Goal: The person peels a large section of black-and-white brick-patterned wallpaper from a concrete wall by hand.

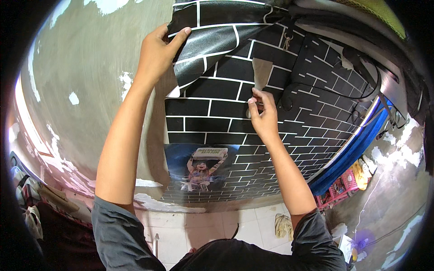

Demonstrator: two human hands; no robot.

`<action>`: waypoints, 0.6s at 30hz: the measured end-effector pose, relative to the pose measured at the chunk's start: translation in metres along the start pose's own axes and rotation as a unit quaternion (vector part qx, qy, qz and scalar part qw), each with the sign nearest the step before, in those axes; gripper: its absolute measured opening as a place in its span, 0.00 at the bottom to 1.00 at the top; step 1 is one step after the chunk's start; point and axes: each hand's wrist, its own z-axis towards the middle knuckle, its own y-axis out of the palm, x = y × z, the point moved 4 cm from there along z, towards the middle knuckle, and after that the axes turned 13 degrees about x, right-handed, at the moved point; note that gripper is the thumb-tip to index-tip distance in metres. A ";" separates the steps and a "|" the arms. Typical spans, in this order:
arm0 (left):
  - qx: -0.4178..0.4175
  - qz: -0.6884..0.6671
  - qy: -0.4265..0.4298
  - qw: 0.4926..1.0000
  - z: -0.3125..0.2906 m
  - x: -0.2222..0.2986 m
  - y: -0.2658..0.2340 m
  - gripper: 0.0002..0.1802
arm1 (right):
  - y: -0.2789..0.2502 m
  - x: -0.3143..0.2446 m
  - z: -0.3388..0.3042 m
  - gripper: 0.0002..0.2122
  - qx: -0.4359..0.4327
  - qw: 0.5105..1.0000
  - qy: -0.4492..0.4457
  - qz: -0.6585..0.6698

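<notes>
My left hand pinches the left edge of a black wallpaper sheet with white brick lines. The sheet's upper left part hangs loose from the wall, folded and curling, with a pale corner of its backing showing below the hand. My right hand grips a putty knife, its flat, flared blade pointing up against the brick-patterned wall. Most of the knife's handle is hidden by the fingers. Below and between the hands, a dark poster with a pictured figure is on the wall.
Bare grey wall with flaked white patches lies to the left. A small hook is on the wall above the knife. Black cables, a blue curtain and a pink basket are at right. A yellowish cloth lies on the tiled floor.
</notes>
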 end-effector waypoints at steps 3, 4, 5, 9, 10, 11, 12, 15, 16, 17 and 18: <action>0.050 0.019 0.026 0.998 0.000 0.017 -0.005 0.22 | 0.000 -0.010 0.005 0.14 0.025 1.000 -0.005 0.016; 0.048 0.002 0.029 0.998 0.001 0.020 -0.003 0.26 | -0.002 -0.012 0.008 0.15 0.035 0.999 -0.004 0.019; 0.053 0.015 0.031 0.998 0.005 0.024 -0.002 0.28 | -0.005 -0.013 0.015 0.15 0.053 0.998 -0.026 0.004; 0.115 0.032 0.086 0.989 0.023 0.034 -0.002 0.35 | -0.015 -0.034 0.057 0.17 0.085 0.991 -0.087 -0.061; 0.120 0.034 0.098 0.987 0.028 0.040 -0.002 0.35 | -0.018 -0.040 0.068 0.18 0.089 0.990 -0.092 -0.056; 0.124 0.033 0.109 0.986 0.031 0.050 0.001 0.35 | -0.022 -0.040 0.079 0.18 0.093 0.989 -0.097 -0.055; 0.105 0.047 0.091 0.989 0.037 0.057 0.002 0.38 | -0.025 -0.040 0.089 0.18 0.104 0.979 -0.146 -0.095; 0.172 0.010 0.116 0.978 0.054 0.068 -0.001 0.17 | -0.026 -0.050 0.115 0.18 0.115 0.941 -0.258 -0.185; 0.180 -0.004 0.125 0.976 0.059 0.069 0.000 0.15 | -0.026 -0.050 0.122 0.18 0.115 0.930 -0.277 -0.215; 0.165 -0.013 0.102 0.981 0.063 0.065 0.001 0.15 | -0.025 -0.050 0.128 0.18 0.114 0.917 -0.296 -0.243; 0.150 -0.023 0.079 0.985 0.067 0.062 0.001 0.15 | -0.024 -0.049 0.132 0.19 0.108 0.915 -0.304 -0.241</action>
